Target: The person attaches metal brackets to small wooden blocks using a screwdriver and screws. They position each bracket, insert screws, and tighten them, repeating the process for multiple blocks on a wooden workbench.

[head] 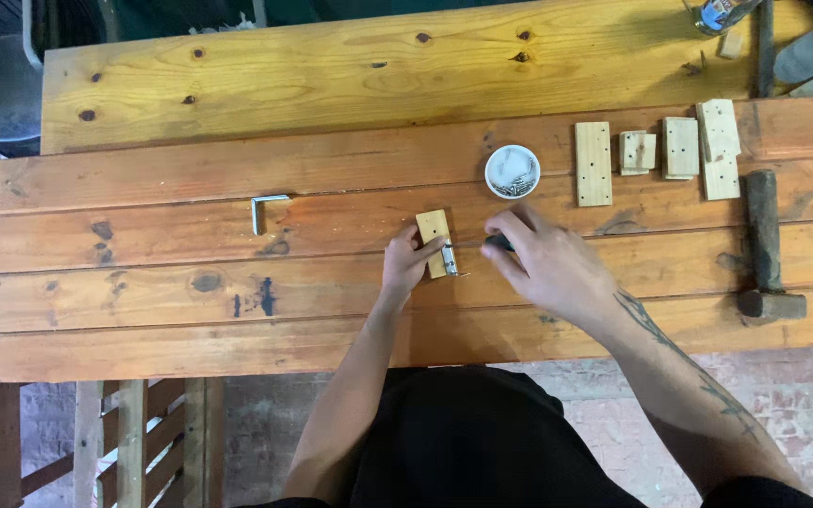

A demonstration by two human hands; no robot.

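Two bare hands work at a wooden counter (143, 310), seen from above.
Left hand (405, 263) has its grip pinching a small wood block (433, 229) with a metal hinge (449, 259); right hand (543, 263) closes around a dark tool (498, 244), just below a white dish (512, 171) of screws.
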